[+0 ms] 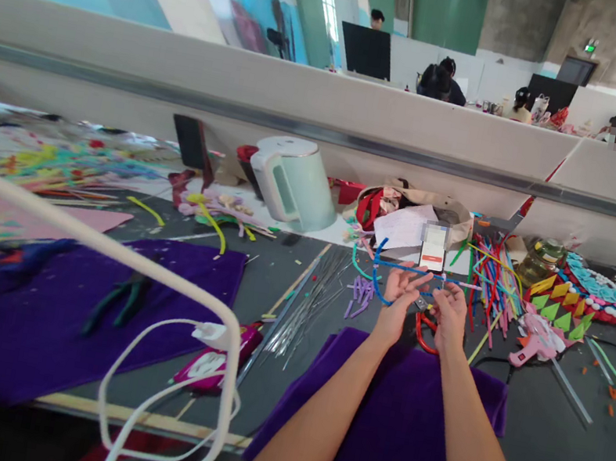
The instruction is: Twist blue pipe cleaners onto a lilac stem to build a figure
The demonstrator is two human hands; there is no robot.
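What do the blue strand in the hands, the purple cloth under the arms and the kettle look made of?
Blue strand: looks like a fuzzy pipe cleaner; it holds its bent curves, matte. Purple cloth: soft felt or velvet-like fabric, matte, with draped edges. Kettle: likely smooth plastic, pale green and white, slightly glossy.

Blue pipe cleaner (pixel 397 266), purple cloth (pixel 394 420)

Both forearms outstretched, left hand (pixel 399 293) and right hand (pixel 450 310) close together, fingers seemingly curled

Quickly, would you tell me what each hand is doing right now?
Left hand: closed on the blue pipe cleaner.
Right hand: fingers curled at the same pipe cleaner; grip cannot be told.
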